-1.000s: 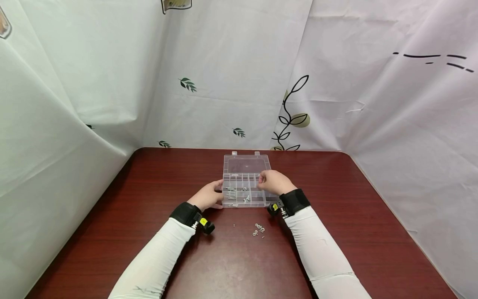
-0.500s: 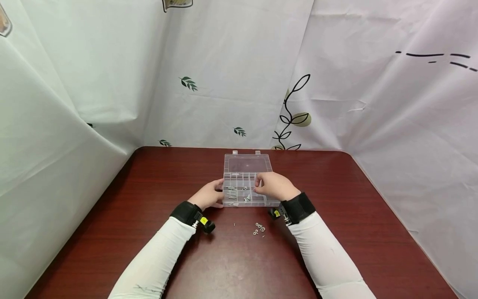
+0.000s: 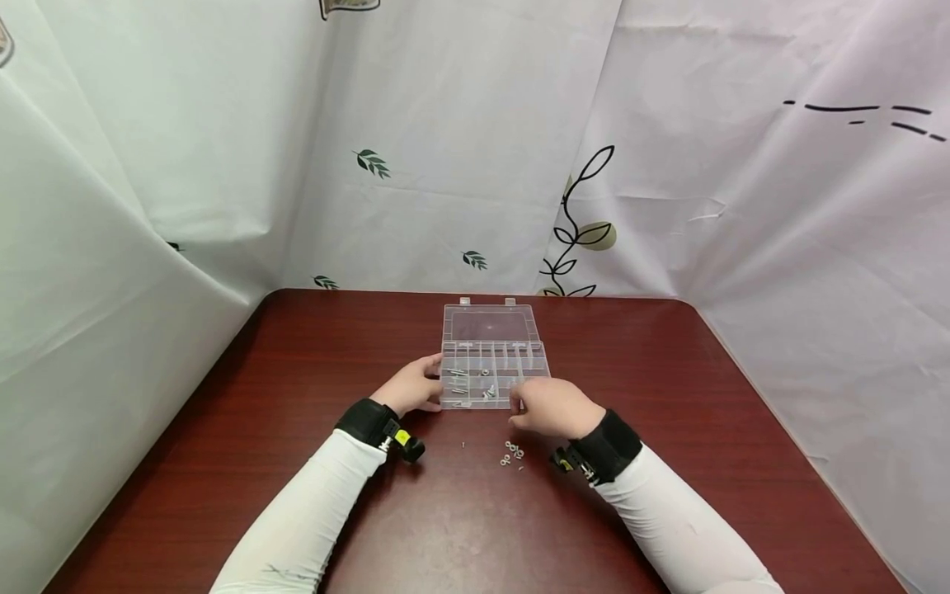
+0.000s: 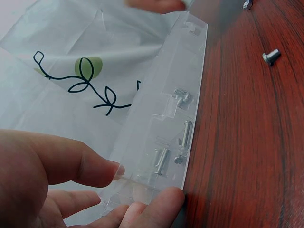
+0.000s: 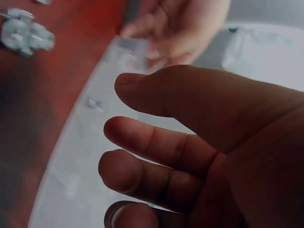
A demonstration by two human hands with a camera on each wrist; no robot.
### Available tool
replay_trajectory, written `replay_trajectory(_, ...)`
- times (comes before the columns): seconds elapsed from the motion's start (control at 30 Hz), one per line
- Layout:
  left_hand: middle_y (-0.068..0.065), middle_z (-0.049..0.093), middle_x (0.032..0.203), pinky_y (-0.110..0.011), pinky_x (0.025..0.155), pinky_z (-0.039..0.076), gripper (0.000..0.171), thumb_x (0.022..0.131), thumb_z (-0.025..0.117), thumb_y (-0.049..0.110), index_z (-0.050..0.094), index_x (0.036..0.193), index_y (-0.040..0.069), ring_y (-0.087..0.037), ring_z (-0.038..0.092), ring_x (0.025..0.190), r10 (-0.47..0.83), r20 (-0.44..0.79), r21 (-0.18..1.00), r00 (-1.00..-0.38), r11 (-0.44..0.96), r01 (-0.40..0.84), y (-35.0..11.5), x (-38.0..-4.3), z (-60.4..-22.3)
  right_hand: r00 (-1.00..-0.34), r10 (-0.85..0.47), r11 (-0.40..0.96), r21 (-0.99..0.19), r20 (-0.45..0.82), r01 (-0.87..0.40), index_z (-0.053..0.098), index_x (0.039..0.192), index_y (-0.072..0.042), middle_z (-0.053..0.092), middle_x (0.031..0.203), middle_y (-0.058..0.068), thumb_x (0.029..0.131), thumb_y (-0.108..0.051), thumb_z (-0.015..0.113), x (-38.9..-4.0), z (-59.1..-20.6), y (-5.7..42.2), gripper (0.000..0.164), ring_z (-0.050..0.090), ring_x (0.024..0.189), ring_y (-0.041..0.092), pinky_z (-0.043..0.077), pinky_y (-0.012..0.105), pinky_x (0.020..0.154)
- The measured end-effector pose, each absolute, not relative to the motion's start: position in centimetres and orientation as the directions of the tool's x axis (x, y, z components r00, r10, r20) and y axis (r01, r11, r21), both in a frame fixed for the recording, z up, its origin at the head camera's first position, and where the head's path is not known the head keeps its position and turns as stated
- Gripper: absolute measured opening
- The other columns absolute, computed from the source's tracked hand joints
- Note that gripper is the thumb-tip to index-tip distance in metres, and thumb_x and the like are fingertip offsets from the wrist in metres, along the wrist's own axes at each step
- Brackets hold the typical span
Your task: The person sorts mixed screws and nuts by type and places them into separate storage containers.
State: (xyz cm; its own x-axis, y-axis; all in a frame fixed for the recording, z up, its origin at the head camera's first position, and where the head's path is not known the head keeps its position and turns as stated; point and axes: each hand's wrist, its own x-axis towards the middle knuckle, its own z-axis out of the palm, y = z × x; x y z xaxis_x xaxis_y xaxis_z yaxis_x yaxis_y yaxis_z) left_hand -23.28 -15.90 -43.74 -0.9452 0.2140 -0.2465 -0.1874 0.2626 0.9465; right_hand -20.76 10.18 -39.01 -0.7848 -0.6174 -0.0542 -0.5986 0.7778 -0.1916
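Observation:
A clear plastic compartment box (image 3: 490, 323) lies on the table with its lid folded back. My left hand (image 3: 408, 388) holds the box's left end; in the left wrist view its thumb and fingers pinch that end wall. Silver screws (image 4: 164, 159) lie in compartments near this hand, and a nut (image 3: 485, 373) sits farther along. My right hand (image 3: 557, 406) is over the box's front right corner. Its fingers (image 5: 137, 135) are loosely bent, thumb apart, with nothing between them in the right wrist view. Small nuts (image 3: 512, 450) lie in a cluster on the table just before it.
A single small screw (image 3: 463, 445) lies on the reddish-brown table (image 3: 356, 330) in front of the box. Another tiny piece (image 3: 521, 469) is by the nuts. White patterned cloth (image 3: 445, 165) hangs behind the table and at both sides.
My right hand has drawn back from over the right-hand compartments toward the front edge of the box, nearer the nuts. The left hand has stayed at the box's left end.

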Motion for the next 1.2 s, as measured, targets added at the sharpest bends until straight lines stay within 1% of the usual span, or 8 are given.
replay_trajectory(0.17,-0.026,0.040,0.148,-0.043,0.075,0.059,0.076,0.087,0.051,-0.007,0.024,0.157,0.006,-0.027,0.063,0.094,0.212,-0.244,0.947,-0.946,0.260,-0.186,-16.0,-23.3,-43.8,-0.755,-0.648,0.757,-0.191,-0.095,-0.625,0.060,0.068,-0.028,0.051,0.061,-0.015,0.080,-0.031,0.076,-20.1,-40.1,10.5,0.021,0.047,0.057,0.004,0.043,0.028,0.053)
replay_trajectory(0.43,-0.026,0.041,0.147,-0.044,0.075,0.059,0.077,0.087,0.051,-0.007,0.023,0.158,0.005,-0.027,0.064,0.095,0.219,-0.240,0.950,-0.946,0.254,-0.182,-15.9,-23.3,-43.7,-0.733,-0.672,0.738,-0.175,-0.105,-0.651,0.059,0.067,-0.030,0.052,0.062,-0.017,0.080,-0.033,0.076,-20.2,-41.0,10.6,0.021,0.048,0.059,0.003,0.043,0.029,0.053)
replay_trajectory(0.67,-0.025,0.042,0.146,-0.042,0.073,0.059,0.079,0.085,0.051,-0.008,0.023,0.158,0.006,-0.025,0.063,0.093,0.216,-0.235,0.951,-0.948,0.253,-0.179,-15.9,-23.6,-43.9,-0.702,-0.707,0.703,-0.187,-0.087,-0.686,0.058,0.062,-0.029,0.050,0.060,-0.017,0.080,-0.028,0.075,-20.0,-41.4,10.3,0.025,0.047,0.056,0.003,0.042,0.027,0.051)
replay_trajectory(0.83,-0.025,0.043,0.144,-0.042,0.072,0.059,0.078,0.086,0.051,-0.008,0.023,0.158,0.006,-0.025,0.064,0.090,0.213,-0.234,0.951,-0.948,0.255,-0.177,-15.8,-23.6,-44.1,-0.693,-0.718,0.693,-0.165,-0.064,-0.702,0.056,0.060,-0.028,0.048,0.058,-0.017,0.078,-0.025,0.075,-19.8,-41.7,10.1,0.026,0.045,0.054,0.004,0.040,0.026,0.050)
replay_trajectory(0.97,-0.024,0.044,0.144,-0.042,0.072,0.059,0.078,0.086,0.052,-0.007,0.024,0.157,0.006,-0.026,0.065,0.093,0.213,-0.236,0.951,-0.948,0.253,-0.180,-15.8,-23.6,-44.1,-0.688,-0.723,0.688,-0.149,-0.056,-0.710,0.054,0.060,-0.027,0.046,0.057,-0.017,0.075,-0.022,0.073,-19.7,-41.9,10.0,0.025,0.044,0.053,0.004,0.038,0.025,0.048)
replay_trajectory(1.1,-0.024,0.045,0.143,-0.041,0.071,0.059,0.078,0.086,0.051,-0.008,0.024,0.157,0.006,-0.026,0.065,0.095,0.213,-0.236,0.951,-0.948,0.252,-0.180,-15.8,-23.6,-44.1,-0.687,-0.724,0.686,-0.157,-0.057,-0.710,0.053,0.061,-0.027,0.046,0.058,-0.017,0.070,-0.020,0.071,-19.6,-41.8,9.9,0.022,0.043,0.054,0.004,0.037,0.024,0.048)
replay_trajectory(1.2,-0.025,0.044,0.143,-0.042,0.071,0.059,0.077,0.086,0.051,-0.008,0.023,0.157,0.005,-0.026,0.065,0.094,0.213,-0.232,0.952,-0.949,0.248,-0.177,-15.7,-23.6,-44.1,-0.688,-0.724,0.686,-0.164,-0.056,-0.709,0.053,0.061,-0.027,0.046,0.058,-0.017,0.068,-0.019,0.071,-19.5,-41.8,9.9,0.021,0.043,0.054,0.003,0.037,0.023,0.048)
